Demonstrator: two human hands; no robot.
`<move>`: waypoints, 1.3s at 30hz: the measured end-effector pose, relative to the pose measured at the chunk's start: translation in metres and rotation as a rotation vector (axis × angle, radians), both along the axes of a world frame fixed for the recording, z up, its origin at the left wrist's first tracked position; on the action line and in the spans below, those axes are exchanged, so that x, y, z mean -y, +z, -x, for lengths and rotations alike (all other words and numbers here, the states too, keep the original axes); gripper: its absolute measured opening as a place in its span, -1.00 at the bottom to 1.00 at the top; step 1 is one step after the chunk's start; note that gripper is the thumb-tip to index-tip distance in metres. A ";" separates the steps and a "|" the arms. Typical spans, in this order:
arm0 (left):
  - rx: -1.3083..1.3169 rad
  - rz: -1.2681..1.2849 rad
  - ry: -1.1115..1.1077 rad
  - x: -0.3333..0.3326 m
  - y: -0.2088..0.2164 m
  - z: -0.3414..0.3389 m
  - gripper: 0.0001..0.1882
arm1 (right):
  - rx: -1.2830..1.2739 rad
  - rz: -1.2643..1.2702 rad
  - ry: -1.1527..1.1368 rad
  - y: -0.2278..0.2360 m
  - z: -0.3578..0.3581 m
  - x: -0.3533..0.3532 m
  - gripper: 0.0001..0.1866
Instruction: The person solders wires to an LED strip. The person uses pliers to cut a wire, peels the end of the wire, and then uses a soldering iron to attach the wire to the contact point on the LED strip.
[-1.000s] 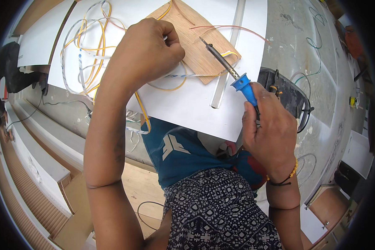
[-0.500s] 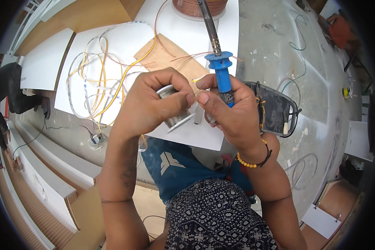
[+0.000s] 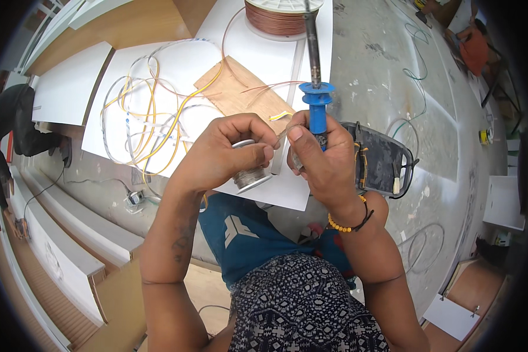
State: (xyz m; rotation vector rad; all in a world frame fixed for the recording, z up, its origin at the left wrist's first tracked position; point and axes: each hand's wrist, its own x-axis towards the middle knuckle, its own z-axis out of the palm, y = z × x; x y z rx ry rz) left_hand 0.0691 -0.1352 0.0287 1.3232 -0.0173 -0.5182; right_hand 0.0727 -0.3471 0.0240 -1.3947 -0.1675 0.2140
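Observation:
My left hand is closed around a small spool of silvery solder wire. In my right hand is a soldering iron with a blue handle, its dark metal barrel pointing up and away from me. My right thumb and forefinger also meet near the left fingertips; a thin strand seems to run between them, though it is too fine to be sure. Beyond the hands, a thin plywood board lies on the white panel. Stripped yellow and white wire ends rest on the board's near edge.
Loops of yellow and grey wire cover the panel's left side. A large reel of brown cable stands at the back. To the right, a dark tool bag sits on the floor. Another person works at far left.
The solder spool has turned more level in my left hand. The soldering iron now stands more upright, and my right hand has shifted slightly toward me.

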 end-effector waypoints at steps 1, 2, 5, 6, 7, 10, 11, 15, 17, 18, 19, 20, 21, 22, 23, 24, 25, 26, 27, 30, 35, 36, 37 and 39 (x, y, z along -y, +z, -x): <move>-0.012 -0.021 -0.001 -0.001 -0.001 0.000 -0.82 | -0.001 0.000 0.002 0.001 -0.001 -0.001 -0.76; -0.013 -0.021 0.001 -0.001 -0.002 0.000 -0.82 | -0.013 0.044 0.000 0.002 -0.001 -0.001 -0.76; 0.035 -0.153 0.108 -0.003 -0.002 0.003 -0.85 | -0.063 0.124 -0.013 0.002 -0.004 0.000 -0.76; 0.106 -0.308 0.135 -0.005 0.002 0.001 -0.86 | -0.095 0.163 -0.030 0.001 -0.005 0.002 -0.76; 0.175 -0.463 0.161 -0.007 0.005 -0.001 -0.87 | -0.100 0.166 -0.026 0.000 -0.005 0.007 -0.76; 0.245 -0.812 0.194 -0.022 0.005 -0.015 -0.88 | 0.082 0.509 -0.072 -0.005 0.001 0.027 -0.76; 0.144 -0.838 0.214 -0.024 0.010 -0.020 -0.90 | 0.151 0.637 -0.055 -0.005 0.006 0.031 -0.77; 0.284 -1.062 0.156 -0.036 0.006 -0.031 -0.87 | 0.290 0.880 0.046 0.003 0.021 0.034 -0.77; 0.200 -1.053 0.135 -0.035 0.006 -0.036 -0.86 | 0.334 0.960 0.049 -0.001 0.023 0.035 -0.77; 0.193 -1.052 0.132 -0.034 0.007 -0.038 -0.86 | 0.382 1.036 0.050 -0.004 0.024 0.034 -0.77; 0.160 -1.046 0.110 -0.034 0.008 -0.040 -0.86 | 0.376 1.036 0.055 -0.006 0.025 0.034 -0.77; 0.126 -1.041 0.089 -0.034 0.007 -0.041 -0.86 | 0.400 1.089 0.063 -0.007 0.025 0.034 -0.76; 0.119 -1.040 0.087 -0.035 0.004 -0.042 -0.86 | 0.425 1.142 0.072 -0.008 0.025 0.034 -0.75; 0.125 -0.997 0.079 -0.037 0.001 -0.042 -0.87 | 0.420 1.142 0.078 -0.009 0.026 0.034 -0.75; 0.132 -0.954 0.070 -0.038 -0.001 -0.042 -0.87 | 0.462 1.162 0.065 -0.010 0.026 0.033 -0.75; 0.126 -0.952 0.066 -0.039 -0.002 -0.042 -0.87 | 0.504 1.183 0.049 -0.011 0.026 0.033 -0.75; 0.147 -0.946 0.073 -0.039 -0.003 -0.041 -0.87 | 0.498 1.185 0.052 -0.011 0.026 0.032 -0.75; 0.167 -0.941 0.079 -0.039 -0.004 -0.041 -0.88 | 0.494 1.191 0.057 -0.010 0.025 0.032 -0.74; 0.164 -0.939 0.075 -0.041 -0.006 -0.042 -0.88 | 0.492 1.196 0.062 -0.010 0.025 0.031 -0.74; 0.125 -0.841 0.084 -0.045 -0.011 -0.042 -0.89 | 0.520 1.202 0.051 -0.010 0.025 0.031 -0.74; 0.137 -0.835 0.095 -0.048 -0.013 -0.042 -0.89 | 0.503 1.216 0.063 -0.010 0.027 0.031 -0.73; 0.137 -0.834 0.093 -0.048 -0.013 -0.042 -0.89 | 0.495 1.224 0.061 -0.009 0.027 0.031 -0.72; 0.137 -0.843 0.098 -0.048 -0.013 -0.042 -0.89 | 0.494 1.225 0.061 -0.010 0.027 0.031 -0.72; 0.136 -0.852 0.102 -0.047 -0.012 -0.042 -0.90 | 0.557 1.220 0.057 -0.013 0.027 0.031 -0.72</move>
